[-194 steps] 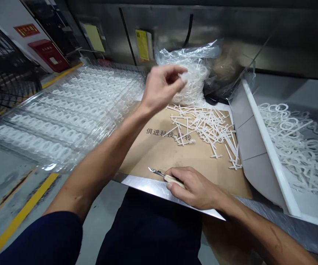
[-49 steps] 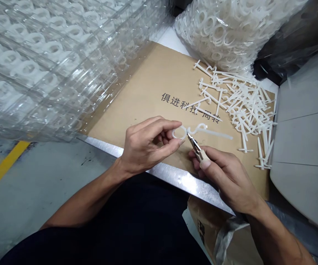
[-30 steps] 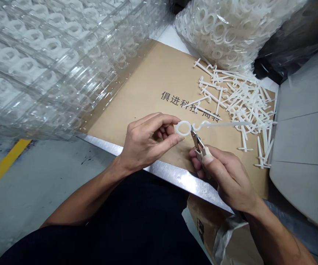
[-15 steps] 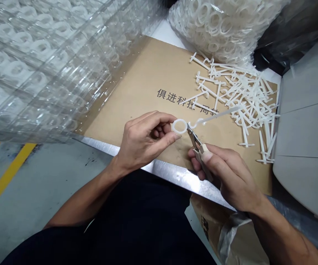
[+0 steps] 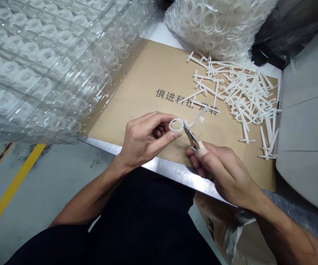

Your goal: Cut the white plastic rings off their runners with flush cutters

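Observation:
A translucent white plastic ring (image 5: 176, 131) is pinched between the thumb and index finger of my left hand (image 5: 143, 140). My right hand (image 5: 221, 165) grips small side cutters (image 5: 191, 137), their jaws closed or nearly closed at the ring's right edge. Just beyond the tips, a blurred curved plastic runner (image 5: 198, 117) trails toward the upper right; whether it still joins the ring I cannot tell. Both hands are above a brown cardboard sheet (image 5: 131, 88) with printed characters.
A pile of cut white runners (image 5: 247, 92) lies on the cardboard's right side. Clear plastic trays of rings (image 5: 48, 62) stand at left, and a clear bag of rings (image 5: 211, 25) behind. A metal table edge (image 5: 172, 171) runs in front; a grey panel (image 5: 308, 121) borders the right.
The runner by the cutters has swung or dropped and its straight stem looks shorter and blurred. The cutter handles have come closer together. Both hands stay nearly in place as the view shifts slightly.

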Available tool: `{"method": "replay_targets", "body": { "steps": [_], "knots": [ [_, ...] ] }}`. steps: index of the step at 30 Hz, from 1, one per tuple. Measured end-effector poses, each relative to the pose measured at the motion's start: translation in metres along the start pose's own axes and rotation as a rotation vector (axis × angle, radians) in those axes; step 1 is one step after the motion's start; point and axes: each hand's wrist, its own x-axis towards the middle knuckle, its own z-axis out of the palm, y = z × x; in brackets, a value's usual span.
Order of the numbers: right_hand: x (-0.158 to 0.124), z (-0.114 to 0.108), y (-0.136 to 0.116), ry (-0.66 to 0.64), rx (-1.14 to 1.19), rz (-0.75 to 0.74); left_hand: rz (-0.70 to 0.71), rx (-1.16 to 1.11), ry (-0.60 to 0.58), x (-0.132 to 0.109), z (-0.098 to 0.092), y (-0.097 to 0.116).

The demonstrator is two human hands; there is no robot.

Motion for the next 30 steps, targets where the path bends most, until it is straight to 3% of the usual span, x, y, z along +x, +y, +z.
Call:
{"method": "replay_targets", "body": {
  "steps": [5,11,30],
  "knots": [
    [0.002,0.002,0.001,0.010,0.040,0.028,-0.018,-0.024,0.019,-0.002,0.001,-0.003],
    [0.005,0.000,0.004,0.021,0.274,0.080,-0.071,-0.047,0.044,-0.007,0.003,-0.007],
    [0.005,0.002,0.008,0.121,0.538,0.033,0.013,-0.002,0.107,-0.004,0.000,-0.002]
  ]
}}
